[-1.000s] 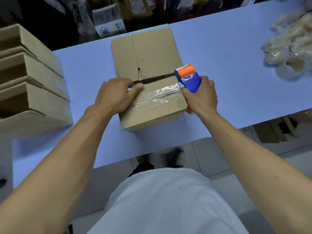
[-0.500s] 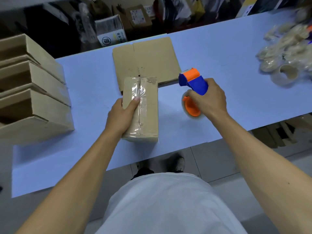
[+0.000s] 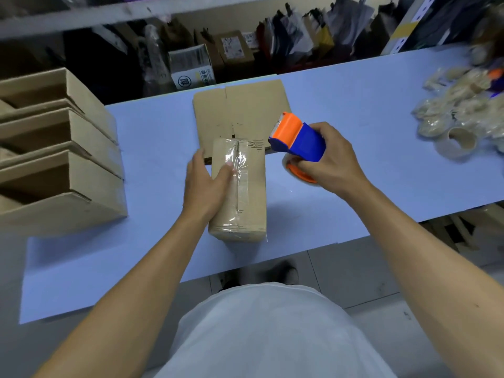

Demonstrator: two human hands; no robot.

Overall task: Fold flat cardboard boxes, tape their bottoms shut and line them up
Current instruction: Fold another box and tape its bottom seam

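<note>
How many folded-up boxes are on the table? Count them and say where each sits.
4. Three open boxes stand in a row at the table's left edge: far, middle, near. The taped box lies under the left hand. More may sit beyond the frame.

Cluttered shelf [image 3: 245, 50] behind blue table [image 3: 368, 110]; wrapped rolls [image 3: 461, 110] far right.
</note>
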